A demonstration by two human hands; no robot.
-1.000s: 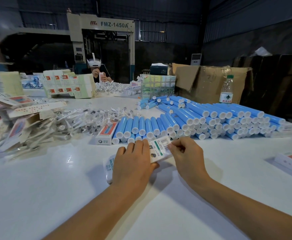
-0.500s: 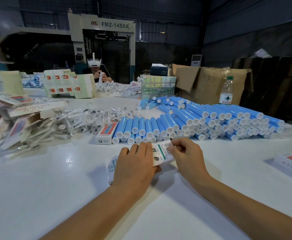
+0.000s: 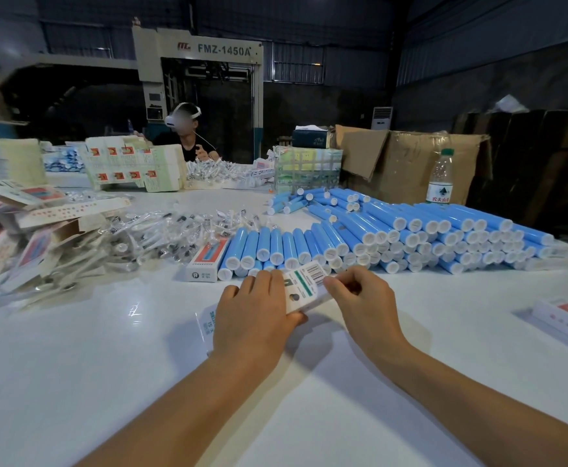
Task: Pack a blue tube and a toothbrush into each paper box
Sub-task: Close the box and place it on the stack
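While the left hand [image 3: 254, 318] lies over a paper box [image 3: 304, 286] on the white bench [image 3: 107, 365], its fingers curled over the box and its thumb tucked under the near edge, the right hand [image 3: 363, 301] pinches the box's far end, the one with a barcode, between thumb and forefinger. Both hands grasp the same box, which sits near the bench's middle. Just beyond it lies a row of blue tubes [image 3: 275, 246], white caps toward the camera, with a larger stack [image 3: 444, 234] to the right. A closed box [image 3: 205, 259] rests against the row's left end. Wrapped toothbrushes [image 3: 161, 234] are heaped farther left, beside loose flat cartons [image 3: 13, 237]
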